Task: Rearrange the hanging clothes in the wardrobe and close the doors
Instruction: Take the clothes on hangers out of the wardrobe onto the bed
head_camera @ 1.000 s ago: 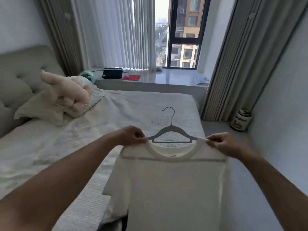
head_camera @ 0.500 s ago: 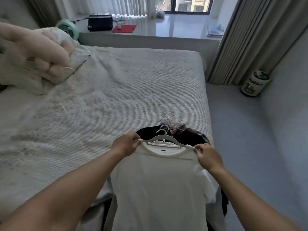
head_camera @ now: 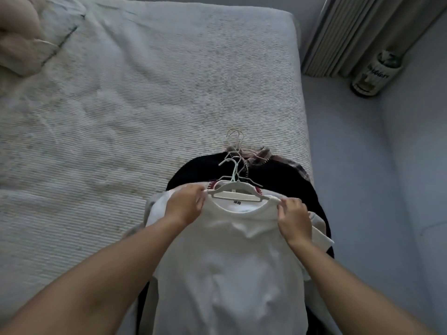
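Hands hold white shirt (head_camera: 232,262) on hanger (head_camera: 235,191) over clothes pile (head_camera: 278,180) at bed (head_camera: 145,105) edge.
Left hand (head_camera: 187,206) and right hand (head_camera: 294,217) each pinch one shoulder of it.

Bed (head_camera: 150,97) — clothes pile (head_camera: 285,182), pillow (head_camera: 46,27)

Both bare forearms are reaching forward and downward from the bottom corners of the view, converging toward the middle. The left hand (head_camera: 185,205) is lying knuckles-up, its fingers curling and pinching the left shoulder of a white T-shirt (head_camera: 229,269). The right hand (head_camera: 294,220) is mirroring it, back facing the camera, fingertips pinching the right shoulder, wrist bending slightly inward.
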